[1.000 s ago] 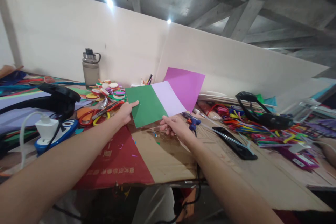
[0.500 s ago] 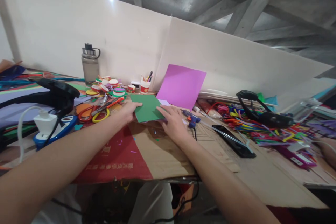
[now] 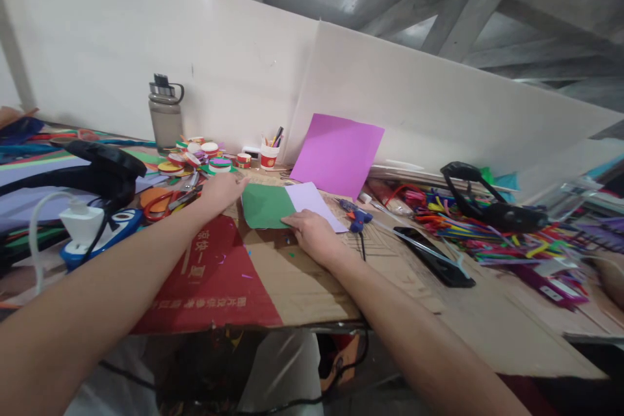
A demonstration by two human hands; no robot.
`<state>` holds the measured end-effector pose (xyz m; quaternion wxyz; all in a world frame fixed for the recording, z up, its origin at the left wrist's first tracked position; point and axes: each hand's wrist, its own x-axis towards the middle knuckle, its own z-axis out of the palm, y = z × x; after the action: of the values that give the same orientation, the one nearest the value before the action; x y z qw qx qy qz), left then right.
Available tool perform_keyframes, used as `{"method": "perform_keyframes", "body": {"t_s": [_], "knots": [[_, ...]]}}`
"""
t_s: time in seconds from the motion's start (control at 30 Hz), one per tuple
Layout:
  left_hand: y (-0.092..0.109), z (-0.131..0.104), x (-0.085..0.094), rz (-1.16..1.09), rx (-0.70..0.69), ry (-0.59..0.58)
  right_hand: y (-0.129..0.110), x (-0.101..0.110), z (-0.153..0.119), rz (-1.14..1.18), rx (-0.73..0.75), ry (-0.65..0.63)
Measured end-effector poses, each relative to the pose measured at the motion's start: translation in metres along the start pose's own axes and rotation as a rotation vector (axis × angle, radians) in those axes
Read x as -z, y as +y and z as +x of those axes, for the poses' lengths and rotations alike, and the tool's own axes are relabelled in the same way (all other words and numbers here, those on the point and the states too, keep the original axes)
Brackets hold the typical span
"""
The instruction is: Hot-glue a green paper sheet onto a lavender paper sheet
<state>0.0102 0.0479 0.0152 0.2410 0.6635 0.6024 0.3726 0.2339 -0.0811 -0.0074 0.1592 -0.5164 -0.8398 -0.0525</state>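
On the brown cardboard (image 3: 312, 292) in the middle of the table, the green paper (image 3: 267, 207) lies before me with the lilac paper (image 3: 312, 201) along its right side. Together they make one band whose long axis runs left to right, green end to my left, lilac end pointing right, its near right corner slanting toward me. Whether the two are joined I can't tell.

My right hand (image 3: 316, 235) comes in from the near right, its fingers close together on the near edge of the green, by the border with the lilac; my thumb is hidden, so I can't tell whether I'm pinching it. My left hand (image 3: 221, 191) is at the far left corner of the green, fingers bunched, and I can't tell whether they grip or only touch.

Just right of the lilac lies a blue glue gun (image 3: 359, 217), nozzle toward the far left, and farther right a black smartphone (image 3: 431, 259). Beyond the papers a bright purple sheet (image 3: 341, 156) leans at the white wall (image 3: 414, 97), with a paper cup (image 3: 269, 157) of pens to its left and a water bottle (image 3: 166, 118) farther left
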Motion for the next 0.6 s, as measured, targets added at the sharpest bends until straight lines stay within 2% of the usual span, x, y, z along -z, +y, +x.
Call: {"method": "perform_keyframes", "body": {"t_s": [0.03,0.1,0.17,0.2,0.33,0.6], "knots": [[-0.004,0.002,0.001,0.149,-0.140,0.029,0.000,0.000,0.000,-0.006,-0.001,-0.021],[-0.011,0.004,-0.003,0.367,-0.435,0.006,-0.001,0.001,0.000,-0.019,-0.006,-0.046],[-0.017,0.002,-0.013,0.448,-0.671,-0.113,-0.001,0.001,0.000,-0.028,-0.012,-0.045],[-0.019,0.000,-0.018,0.479,-0.720,-0.167,-0.002,0.001,0.000,-0.030,-0.009,-0.042],[-0.023,-0.007,-0.030,0.596,-0.731,-0.353,-0.002,-0.001,-0.001,-0.019,0.019,-0.033],[-0.023,-0.004,-0.025,0.580,-0.737,-0.422,0.002,-0.007,-0.003,0.092,0.092,0.010]]}}
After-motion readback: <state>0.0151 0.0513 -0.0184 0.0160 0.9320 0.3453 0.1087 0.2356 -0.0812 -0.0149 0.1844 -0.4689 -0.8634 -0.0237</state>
